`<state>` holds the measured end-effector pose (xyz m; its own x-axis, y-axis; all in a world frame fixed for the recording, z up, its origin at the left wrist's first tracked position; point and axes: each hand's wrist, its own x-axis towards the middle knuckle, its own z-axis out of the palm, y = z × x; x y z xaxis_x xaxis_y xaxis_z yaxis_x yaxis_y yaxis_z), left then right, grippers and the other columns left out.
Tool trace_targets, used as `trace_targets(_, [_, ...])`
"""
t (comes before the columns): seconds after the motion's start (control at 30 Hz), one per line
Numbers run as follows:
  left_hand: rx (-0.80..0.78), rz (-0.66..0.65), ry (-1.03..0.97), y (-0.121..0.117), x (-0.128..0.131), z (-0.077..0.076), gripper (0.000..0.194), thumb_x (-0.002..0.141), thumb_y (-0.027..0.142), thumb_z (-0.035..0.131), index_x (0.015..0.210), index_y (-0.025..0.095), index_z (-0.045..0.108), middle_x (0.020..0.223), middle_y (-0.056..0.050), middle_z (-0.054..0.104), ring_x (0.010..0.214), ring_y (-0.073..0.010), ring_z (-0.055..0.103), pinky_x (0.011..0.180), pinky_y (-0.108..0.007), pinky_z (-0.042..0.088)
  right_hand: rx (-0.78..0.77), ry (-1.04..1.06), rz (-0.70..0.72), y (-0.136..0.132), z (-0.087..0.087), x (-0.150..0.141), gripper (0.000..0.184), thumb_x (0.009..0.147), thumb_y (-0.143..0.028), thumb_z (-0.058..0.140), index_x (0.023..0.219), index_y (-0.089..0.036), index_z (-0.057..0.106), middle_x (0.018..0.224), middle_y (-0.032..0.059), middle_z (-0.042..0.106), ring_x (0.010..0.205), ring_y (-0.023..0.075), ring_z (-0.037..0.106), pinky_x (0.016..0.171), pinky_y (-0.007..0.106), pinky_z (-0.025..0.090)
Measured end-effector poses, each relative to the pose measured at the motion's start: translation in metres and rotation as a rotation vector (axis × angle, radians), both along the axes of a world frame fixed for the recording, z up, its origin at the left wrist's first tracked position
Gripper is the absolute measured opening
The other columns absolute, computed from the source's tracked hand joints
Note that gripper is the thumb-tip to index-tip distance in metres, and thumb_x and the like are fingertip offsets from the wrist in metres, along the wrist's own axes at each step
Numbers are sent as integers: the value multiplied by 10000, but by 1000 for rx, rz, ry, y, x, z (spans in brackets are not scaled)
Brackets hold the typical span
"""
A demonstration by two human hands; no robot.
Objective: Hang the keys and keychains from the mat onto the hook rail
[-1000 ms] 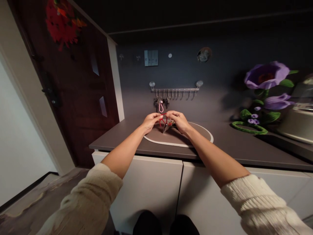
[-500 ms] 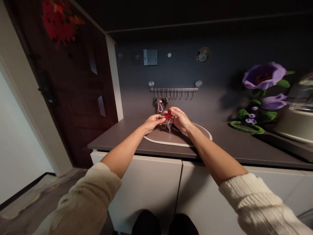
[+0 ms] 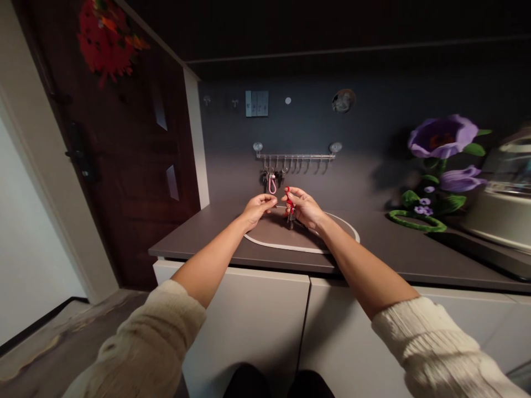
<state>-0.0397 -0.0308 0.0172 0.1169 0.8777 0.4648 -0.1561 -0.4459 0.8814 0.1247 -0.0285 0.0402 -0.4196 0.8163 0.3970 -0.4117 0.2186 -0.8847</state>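
Observation:
My right hand (image 3: 306, 209) pinches a bunch of keys (image 3: 291, 216) by its red strap (image 3: 289, 200), and the metal keys dangle below the fingers. Left of it, my left hand (image 3: 258, 211) has its thumb and fingertips pressed together, apart from the strap, with nothing visible between them. Both hands are over an oval mat with a white rim (image 3: 286, 247). Just behind them a clear hook rail (image 3: 295, 157) is fixed to the dark wall panel. Other keys (image 3: 284, 176) and a pink loop keychain (image 3: 271, 183) hang from its left hooks.
On the right of the dark countertop (image 3: 182, 235) are purple fabric flowers (image 3: 443, 138) and a cream appliance (image 3: 498, 210). White cabinet doors (image 3: 249, 315) are below. A dark red door (image 3: 136, 166) with a red decoration (image 3: 105, 41) stands at the left.
The left fingers have come off the red strap, leaving the keys in the right hand alone. The keys have shifted slightly right. The view has tilted up a little.

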Motion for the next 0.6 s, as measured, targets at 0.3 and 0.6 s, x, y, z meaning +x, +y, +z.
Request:
trace_targets(0.3, [22,17,124,-2,5,-1,427,649,459,639,940,147,644,849,-46,650,734,-107,539,622,-211,356,-20,-78,98,7,-10,0,272,622,-239,719,750,-168,489,622,-22,623,400,36,431,404,165,333])
trace_targets(0.6, [58,90,79,-5,8,2,351,596,437,683,758,127,659,660,-11,625,622,-92,517,643,-223,379,-19,-206,110,6,-10,-1,247,646,-261,705,809,-130,574,674,36,652,404,37,456,403,166,341])
